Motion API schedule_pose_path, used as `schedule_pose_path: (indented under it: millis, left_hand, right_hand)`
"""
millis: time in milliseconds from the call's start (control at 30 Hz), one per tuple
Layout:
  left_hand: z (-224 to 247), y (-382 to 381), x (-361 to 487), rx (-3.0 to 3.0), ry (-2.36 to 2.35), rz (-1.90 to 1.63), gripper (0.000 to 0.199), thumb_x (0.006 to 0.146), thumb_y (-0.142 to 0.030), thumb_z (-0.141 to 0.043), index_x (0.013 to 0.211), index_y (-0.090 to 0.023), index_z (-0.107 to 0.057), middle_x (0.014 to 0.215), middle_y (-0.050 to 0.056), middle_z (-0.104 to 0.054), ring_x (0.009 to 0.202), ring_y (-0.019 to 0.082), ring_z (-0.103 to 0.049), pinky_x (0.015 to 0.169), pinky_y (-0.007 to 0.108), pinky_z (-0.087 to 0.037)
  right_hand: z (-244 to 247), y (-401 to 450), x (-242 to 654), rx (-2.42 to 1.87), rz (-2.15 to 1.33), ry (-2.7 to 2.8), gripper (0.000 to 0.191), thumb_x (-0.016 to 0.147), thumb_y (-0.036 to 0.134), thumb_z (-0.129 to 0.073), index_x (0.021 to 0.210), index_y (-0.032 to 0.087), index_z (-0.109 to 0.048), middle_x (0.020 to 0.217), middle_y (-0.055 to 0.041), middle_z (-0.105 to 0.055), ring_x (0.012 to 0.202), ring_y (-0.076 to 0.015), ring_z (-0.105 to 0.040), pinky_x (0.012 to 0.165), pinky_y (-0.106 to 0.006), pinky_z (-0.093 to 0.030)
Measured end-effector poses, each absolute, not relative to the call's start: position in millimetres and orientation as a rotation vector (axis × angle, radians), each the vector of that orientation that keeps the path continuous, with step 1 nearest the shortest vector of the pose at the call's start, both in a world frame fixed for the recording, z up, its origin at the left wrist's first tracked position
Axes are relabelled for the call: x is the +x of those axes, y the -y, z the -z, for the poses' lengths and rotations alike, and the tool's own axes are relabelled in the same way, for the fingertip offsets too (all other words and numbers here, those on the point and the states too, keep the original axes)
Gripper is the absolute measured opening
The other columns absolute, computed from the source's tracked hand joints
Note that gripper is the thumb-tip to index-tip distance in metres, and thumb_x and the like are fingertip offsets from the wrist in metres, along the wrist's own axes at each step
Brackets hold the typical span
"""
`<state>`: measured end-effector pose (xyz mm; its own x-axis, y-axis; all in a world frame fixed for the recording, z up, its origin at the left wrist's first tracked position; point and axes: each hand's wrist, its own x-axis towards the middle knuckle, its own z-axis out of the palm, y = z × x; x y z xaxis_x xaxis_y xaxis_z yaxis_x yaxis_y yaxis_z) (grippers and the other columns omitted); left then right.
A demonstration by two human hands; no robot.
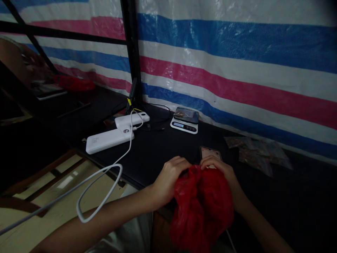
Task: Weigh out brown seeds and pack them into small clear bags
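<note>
A crumpled red plastic bag hangs at the near edge of the black table, low in the head view. My left hand grips its top rim from the left, fingers closed on the plastic. From the other side my right hand is closed on the same rim, fingers bent over it. What the bag contains is hidden. Just beyond my right fingers lies a phone with a lit screen, partly covered by hand and bag.
A white digital scale carries a small clear packet. Several clear packets lie at right. Two white power banks sit at left, and a white cable loops past the table edge. Another person is at far left.
</note>
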<state>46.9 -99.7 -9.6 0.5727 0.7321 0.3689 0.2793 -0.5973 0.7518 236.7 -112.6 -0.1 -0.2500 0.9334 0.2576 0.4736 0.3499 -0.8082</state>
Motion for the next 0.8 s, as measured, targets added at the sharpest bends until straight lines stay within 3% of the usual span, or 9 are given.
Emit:
schedule_pose_path:
  millis: [200,400,600,800]
  left_hand:
    - [8,89,46,2.041,-0.781,-0.963,0.01,0.075,-0.017,-0.054,0.079,-0.015,-0.063,0.08,0.004,-0.062,0.077,0.016,-0.055,0.072,0.027,-0.039]
    - [9,65,45,1.982,-0.635,-0.951,0.013,0.073,-0.023,-0.059,0.083,-0.015,-0.062,0.098,0.007,-0.061,0.093,0.018,-0.055,0.083,0.03,-0.04]
    - [10,46,46,1.914,-0.402,-0.696,0.049,0.073,-0.019,-0.058,0.12,-0.014,-0.042,0.111,0.011,-0.057,0.101,0.018,-0.055,0.087,0.03,-0.041]
    - [14,41,45,2.059,-0.418,-0.692,0.036,0.076,-0.021,-0.054,0.111,-0.013,-0.054,0.11,0.01,-0.059,0.103,0.02,-0.055,0.089,0.029,-0.038]
  right_hand:
    - [-2,112,234,-1.268,-0.702,1.905,0.009,0.073,0.015,-0.051,0.073,0.021,-0.058,0.073,-0.0013,-0.06,0.071,-0.017,-0.055,0.064,-0.028,-0.041]
    - [2,109,235,-1.299,-0.591,1.902,0.012,0.073,0.014,-0.05,0.075,0.021,-0.059,0.074,-0.0007,-0.061,0.071,-0.0169,-0.056,0.064,-0.028,-0.04]
    - [3,105,233,-1.326,-0.632,1.862,0.012,0.072,0.015,-0.048,0.073,0.021,-0.058,0.077,-0.0024,-0.063,0.076,-0.0188,-0.058,0.068,-0.03,-0.042]
    - [-2,101,236,-1.305,-0.437,2.044,0.018,0.076,0.016,-0.044,0.07,0.021,-0.06,0.091,-0.0042,-0.065,0.089,-0.021,-0.056,0.077,-0.036,-0.039]
